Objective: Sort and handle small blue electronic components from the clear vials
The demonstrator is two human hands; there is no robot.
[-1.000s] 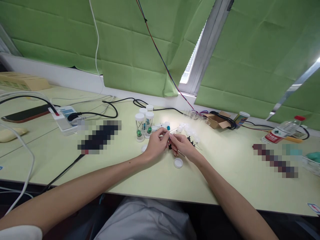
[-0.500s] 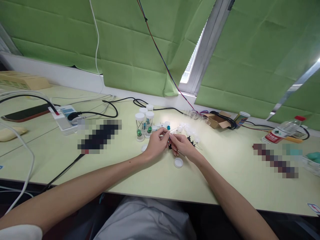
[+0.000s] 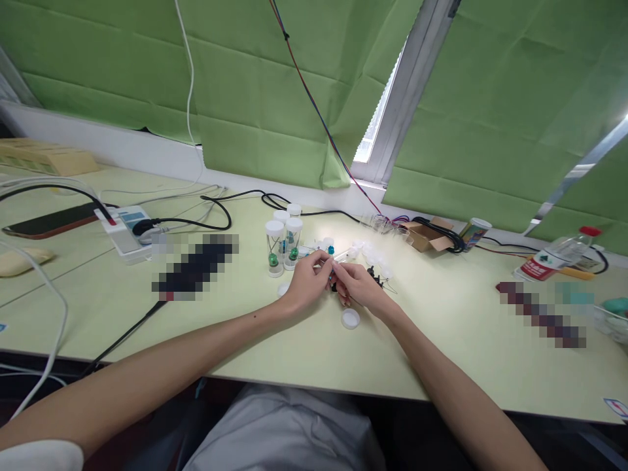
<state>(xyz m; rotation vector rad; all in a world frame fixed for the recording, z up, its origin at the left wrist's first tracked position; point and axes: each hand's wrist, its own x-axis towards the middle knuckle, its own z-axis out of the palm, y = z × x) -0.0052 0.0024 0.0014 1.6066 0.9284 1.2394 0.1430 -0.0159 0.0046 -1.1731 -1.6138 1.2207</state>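
The pale table [image 3: 220,340] carries everything. Near its right end is a clear bottle [image 3: 549,257] with a red cap and red label; I cannot tell how full it is. Toward the back is a cardboard box [image 3: 422,237], flaps open, with a coil of black cable [image 3: 449,235] against its right side; its inside is hidden. Cut off by the right edge is a tub [image 3: 608,327] with a green lump [image 3: 617,305] in it.

The left hand [image 3: 313,278] and right hand [image 3: 357,283] meet over the table, fingertips nearly touching, thumb and forefinger of each closed in a pinch. Between those tips is a small piece [image 3: 332,263], mostly covered, too little to identify.

Just left of the hands stand four clear tubes [image 3: 275,252], upright, white caps on. Each of the front two holds a green ball low down with a thin dark stem; bits of blue show in the back group. A loose white lid [image 3: 350,318] lies near the right hand. Smallest is a blue ball [image 3: 331,250], just beyond the fingertips.
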